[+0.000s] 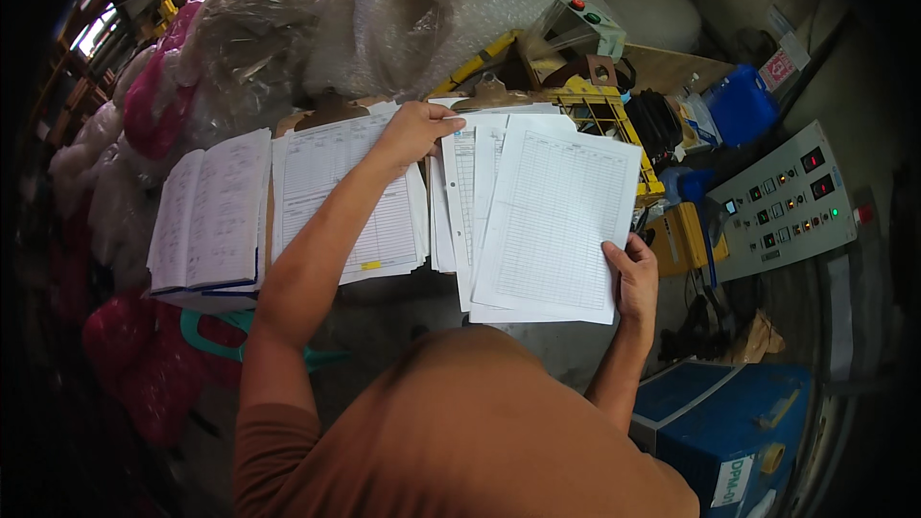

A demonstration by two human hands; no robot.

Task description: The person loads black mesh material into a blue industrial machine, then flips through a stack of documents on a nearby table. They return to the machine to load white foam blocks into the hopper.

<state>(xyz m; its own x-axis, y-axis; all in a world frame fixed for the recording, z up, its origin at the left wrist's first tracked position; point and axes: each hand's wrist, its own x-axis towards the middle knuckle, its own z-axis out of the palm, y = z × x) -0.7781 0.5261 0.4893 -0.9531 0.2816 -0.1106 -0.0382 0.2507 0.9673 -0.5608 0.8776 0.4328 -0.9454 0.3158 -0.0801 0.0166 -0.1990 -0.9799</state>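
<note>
My right hand (pixel 633 280) grips the lower right edge of a few loose printed form sheets (pixel 559 221), thumb on top. These white sheets carry a table grid and lie over another stack of forms (pixel 462 201). My left hand (pixel 418 137) is closed, thumb and fingers pinching the upper left corner of that stack. Beneath my left forearm is a clipboard of forms (pixel 321 158) with a yellow tab (pixel 371 266) near its bottom edge. An open notebook (pixel 216 211) with handwritten pages lies to the left of it.
Bundles of bubble wrap (pixel 403 19) and pink plastic bags (pixel 158 105) crowd the far side and left. On the right stand a control panel (pixel 791 201) with lit displays, a yellow box (pixel 676 238) and a blue container (pixel 741 104). A blue machine (pixel 729 422) sits at lower right.
</note>
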